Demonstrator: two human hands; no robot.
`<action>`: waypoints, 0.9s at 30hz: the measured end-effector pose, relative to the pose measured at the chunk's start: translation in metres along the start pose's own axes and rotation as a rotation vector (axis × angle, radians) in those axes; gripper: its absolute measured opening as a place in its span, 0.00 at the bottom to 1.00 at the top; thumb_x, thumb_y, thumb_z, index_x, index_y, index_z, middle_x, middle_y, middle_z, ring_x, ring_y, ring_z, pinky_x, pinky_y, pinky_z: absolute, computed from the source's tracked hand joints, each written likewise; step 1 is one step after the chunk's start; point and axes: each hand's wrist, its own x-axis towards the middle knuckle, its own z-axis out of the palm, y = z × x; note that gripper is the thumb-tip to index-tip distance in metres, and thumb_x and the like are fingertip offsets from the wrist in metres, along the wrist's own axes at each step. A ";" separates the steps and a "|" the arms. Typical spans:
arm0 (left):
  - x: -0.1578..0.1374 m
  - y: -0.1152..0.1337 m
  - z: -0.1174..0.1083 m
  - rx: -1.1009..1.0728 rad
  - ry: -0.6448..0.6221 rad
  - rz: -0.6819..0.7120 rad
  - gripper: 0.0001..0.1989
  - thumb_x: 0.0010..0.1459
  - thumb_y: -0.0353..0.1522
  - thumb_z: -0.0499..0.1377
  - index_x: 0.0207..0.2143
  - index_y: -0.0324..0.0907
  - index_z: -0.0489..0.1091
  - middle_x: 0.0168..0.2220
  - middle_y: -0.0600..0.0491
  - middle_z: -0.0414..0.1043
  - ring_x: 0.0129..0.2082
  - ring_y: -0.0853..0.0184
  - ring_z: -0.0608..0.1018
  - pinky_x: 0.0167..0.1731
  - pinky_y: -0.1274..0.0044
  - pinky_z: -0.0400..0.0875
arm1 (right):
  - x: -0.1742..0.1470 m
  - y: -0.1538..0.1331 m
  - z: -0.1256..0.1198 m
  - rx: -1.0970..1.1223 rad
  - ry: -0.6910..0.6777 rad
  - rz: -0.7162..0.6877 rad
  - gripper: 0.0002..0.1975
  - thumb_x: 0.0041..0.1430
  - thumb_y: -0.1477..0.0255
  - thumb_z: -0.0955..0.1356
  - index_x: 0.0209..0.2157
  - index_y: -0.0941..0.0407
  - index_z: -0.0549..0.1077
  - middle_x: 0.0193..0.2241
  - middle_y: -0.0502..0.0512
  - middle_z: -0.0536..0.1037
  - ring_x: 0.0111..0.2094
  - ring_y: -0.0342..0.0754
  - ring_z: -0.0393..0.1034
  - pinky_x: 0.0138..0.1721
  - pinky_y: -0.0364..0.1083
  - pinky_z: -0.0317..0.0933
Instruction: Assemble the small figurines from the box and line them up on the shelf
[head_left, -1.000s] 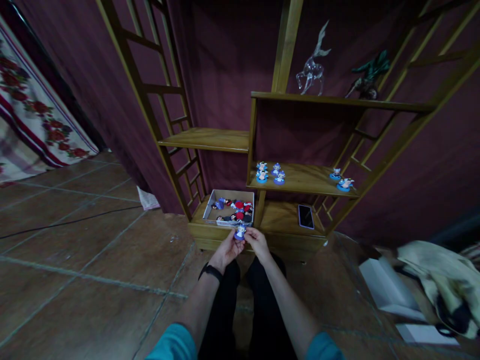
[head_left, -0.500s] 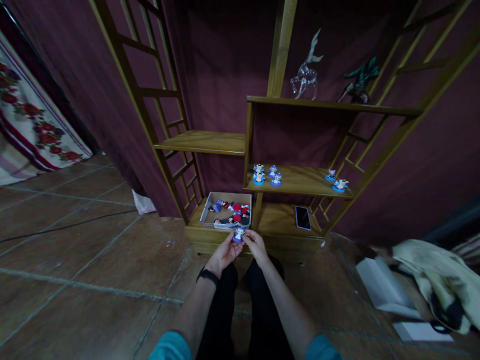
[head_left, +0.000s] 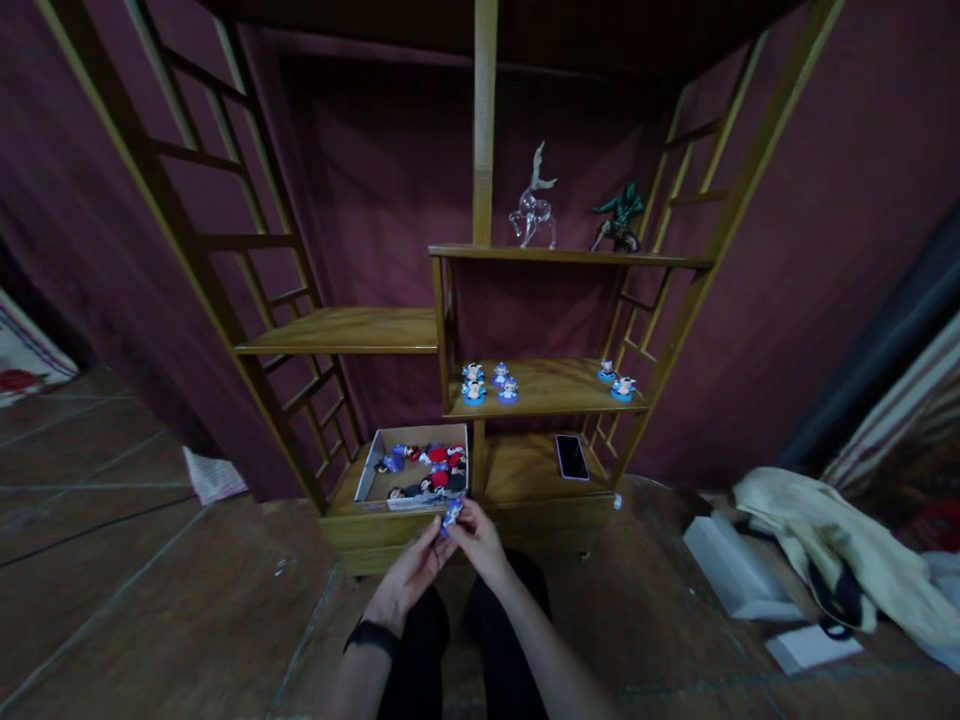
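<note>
A small purple-and-white figurine point(head_left: 451, 514) is held tilted between my two hands, just in front of the box. My left hand point(head_left: 412, 570), with a dark band at its wrist, pinches the figurine's purple base from the left. From the right, my right hand point(head_left: 481, 546) grips it with thumb and fingers. Behind them an open cardboard box point(head_left: 365, 480) holds several red, black and purple figurines point(head_left: 438, 456), most of them lying down. On the shelf above stand two purple figurines point(head_left: 508, 389) beside blue-based ones point(head_left: 473, 391).
More blue-based figurines point(head_left: 622, 388) stand at the right end of the middle shelf point(head_left: 559, 385). A phone point(head_left: 572, 457) lies on the lowest board. Above are a glass deer point(head_left: 534, 205) and a green statuette point(head_left: 622, 218). White boxes point(head_left: 739, 568) and pale cloth point(head_left: 817, 540) lie at right.
My view has swung to the right and up. The figurine has been turned and tilted in my hands, and my right hand now covers more of it.
</note>
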 end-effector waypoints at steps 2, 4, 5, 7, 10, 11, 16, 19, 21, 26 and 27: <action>0.000 -0.001 0.000 0.018 0.001 0.016 0.05 0.51 0.23 0.58 0.33 0.36 0.70 0.36 0.46 0.76 0.34 0.66 0.78 0.37 0.75 0.74 | -0.001 0.002 -0.001 -0.032 -0.003 -0.008 0.26 0.46 0.69 0.70 0.49 0.51 0.66 0.40 0.54 0.75 0.41 0.50 0.70 0.44 0.50 0.63; 0.000 -0.002 -0.001 0.028 -0.024 0.019 0.06 0.50 0.22 0.59 0.32 0.37 0.70 0.35 0.47 0.76 0.34 0.66 0.78 0.38 0.75 0.73 | -0.004 0.001 -0.002 -0.082 0.003 -0.015 0.27 0.46 0.70 0.69 0.51 0.51 0.65 0.39 0.54 0.75 0.40 0.50 0.71 0.44 0.49 0.63; 0.000 -0.002 -0.002 0.028 -0.041 0.014 0.06 0.49 0.22 0.60 0.31 0.37 0.70 0.35 0.48 0.76 0.34 0.66 0.78 0.38 0.75 0.73 | -0.005 0.001 -0.003 -0.107 0.010 -0.017 0.28 0.46 0.70 0.69 0.51 0.51 0.64 0.38 0.53 0.75 0.39 0.50 0.71 0.43 0.49 0.64; 0.000 -0.003 -0.003 0.032 -0.061 0.001 0.07 0.48 0.21 0.60 0.31 0.38 0.70 0.34 0.48 0.76 0.35 0.66 0.78 0.38 0.75 0.73 | -0.007 -0.002 -0.004 -0.147 0.027 -0.024 0.27 0.46 0.70 0.69 0.51 0.50 0.65 0.38 0.53 0.75 0.39 0.50 0.71 0.43 0.49 0.64; 0.000 -0.004 -0.003 0.034 -0.061 -0.012 0.08 0.48 0.22 0.61 0.32 0.39 0.70 0.35 0.49 0.76 0.34 0.66 0.78 0.38 0.74 0.72 | -0.008 -0.007 -0.005 -0.147 0.055 -0.039 0.25 0.46 0.70 0.69 0.49 0.48 0.67 0.37 0.52 0.76 0.39 0.52 0.71 0.43 0.50 0.64; 0.000 -0.005 -0.002 0.030 -0.060 -0.017 0.08 0.48 0.22 0.61 0.32 0.39 0.69 0.36 0.49 0.75 0.34 0.66 0.78 0.39 0.74 0.72 | -0.009 -0.009 -0.005 -0.132 0.070 -0.043 0.23 0.46 0.69 0.69 0.47 0.48 0.69 0.36 0.51 0.76 0.38 0.52 0.71 0.42 0.50 0.65; -0.003 -0.004 0.006 0.042 -0.081 -0.093 0.09 0.51 0.29 0.60 0.37 0.40 0.69 0.40 0.46 0.74 0.39 0.62 0.77 0.44 0.70 0.70 | -0.007 -0.016 -0.010 -0.070 0.122 -0.041 0.17 0.46 0.68 0.69 0.42 0.49 0.71 0.33 0.51 0.76 0.36 0.52 0.72 0.39 0.49 0.66; -0.004 -0.001 0.008 0.044 -0.088 -0.134 0.13 0.53 0.33 0.59 0.42 0.40 0.68 0.45 0.43 0.72 0.44 0.60 0.75 0.45 0.70 0.70 | 0.002 -0.028 -0.023 -0.038 0.150 -0.043 0.18 0.46 0.67 0.69 0.42 0.52 0.71 0.30 0.51 0.76 0.33 0.50 0.71 0.37 0.48 0.66; -0.004 0.000 0.008 0.051 -0.062 -0.131 0.14 0.54 0.32 0.58 0.44 0.40 0.68 0.48 0.42 0.70 0.47 0.60 0.73 0.46 0.71 0.69 | 0.015 -0.046 -0.038 -0.027 0.179 -0.053 0.19 0.47 0.66 0.69 0.43 0.53 0.70 0.28 0.50 0.75 0.31 0.48 0.70 0.34 0.46 0.66; 0.001 0.001 0.004 0.053 -0.050 -0.127 0.19 0.53 0.30 0.59 0.48 0.39 0.65 0.50 0.41 0.68 0.51 0.59 0.70 0.48 0.71 0.67 | 0.062 -0.114 -0.088 -0.119 0.281 -0.182 0.21 0.45 0.65 0.70 0.44 0.54 0.69 0.28 0.49 0.73 0.29 0.43 0.67 0.34 0.44 0.64; 0.002 0.001 0.002 0.050 -0.056 -0.131 0.20 0.53 0.30 0.59 0.49 0.39 0.64 0.50 0.41 0.68 0.52 0.59 0.69 0.49 0.70 0.67 | 0.073 -0.127 -0.098 -0.121 0.293 -0.208 0.22 0.45 0.64 0.70 0.44 0.55 0.69 0.28 0.49 0.73 0.28 0.43 0.67 0.34 0.44 0.64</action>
